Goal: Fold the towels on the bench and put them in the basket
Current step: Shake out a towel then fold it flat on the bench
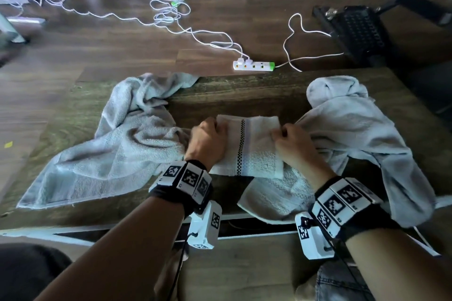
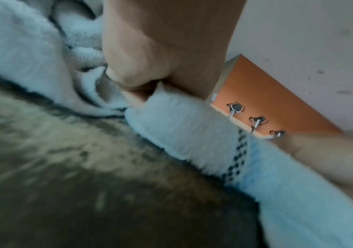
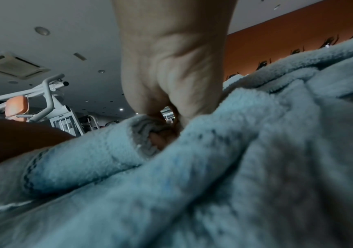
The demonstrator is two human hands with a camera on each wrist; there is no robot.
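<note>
A small white towel (image 1: 254, 146) with a black checkered stripe lies partly folded at the middle of the wooden bench (image 1: 234, 95). My left hand (image 1: 208, 139) pinches its far left corner, seen close in the left wrist view, where the left hand (image 2: 133, 87) grips the white towel (image 2: 184, 132). My right hand (image 1: 286, 137) pinches the far right corner; in the right wrist view the right hand (image 3: 166, 117) curls into the white towel (image 3: 86, 157). A grey towel (image 1: 117, 149) lies crumpled on the left, another grey towel (image 1: 362, 139) on the right. No basket shows.
Beyond the bench's far edge a white power strip (image 1: 253, 65) and tangled white cables (image 1: 168, 12) lie on the wooden floor. Black gym equipment (image 1: 359, 29) stands at the back right. The right grey towel hangs over the bench's near edge.
</note>
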